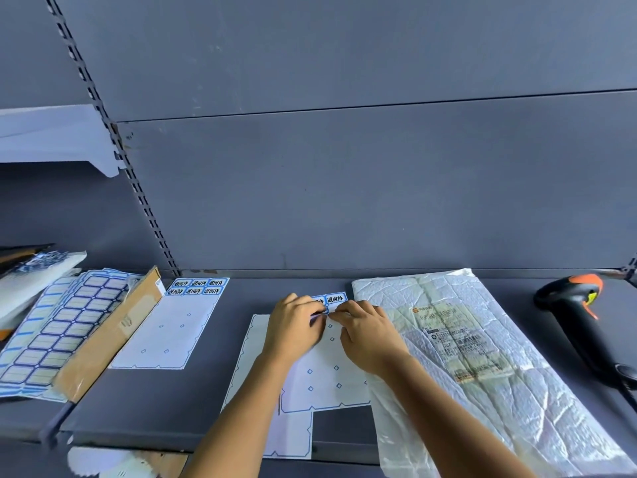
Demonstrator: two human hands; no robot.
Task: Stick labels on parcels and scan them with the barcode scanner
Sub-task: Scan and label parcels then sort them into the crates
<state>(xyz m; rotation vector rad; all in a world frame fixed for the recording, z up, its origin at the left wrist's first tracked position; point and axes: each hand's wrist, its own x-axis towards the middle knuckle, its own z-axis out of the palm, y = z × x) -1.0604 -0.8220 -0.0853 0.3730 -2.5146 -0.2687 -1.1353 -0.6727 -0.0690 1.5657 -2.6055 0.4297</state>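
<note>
A grey shelf [172, 401] carries a white parcel [517, 419] on the right, with a black-and-orange scanner [579, 319] beyond it. Just left of the parcel lies a label sheet [324, 377]. The left hand [293, 329] and right hand [368, 336] rest on it, both pinching a label [319, 301] at its top edge.

What is covered, cropped or unreadable around the parcel

Just left of the parcel [499, 391], the left hand [293, 326] and right hand [368, 334] cover most of a label [319, 300]; which hand pinches it cannot be made out. The print on the parcel's shipping label [458, 339] is too small to read. The parcel's near end runs off the bottom edge, and to its right the scanner [579, 319] is cropped.
</note>
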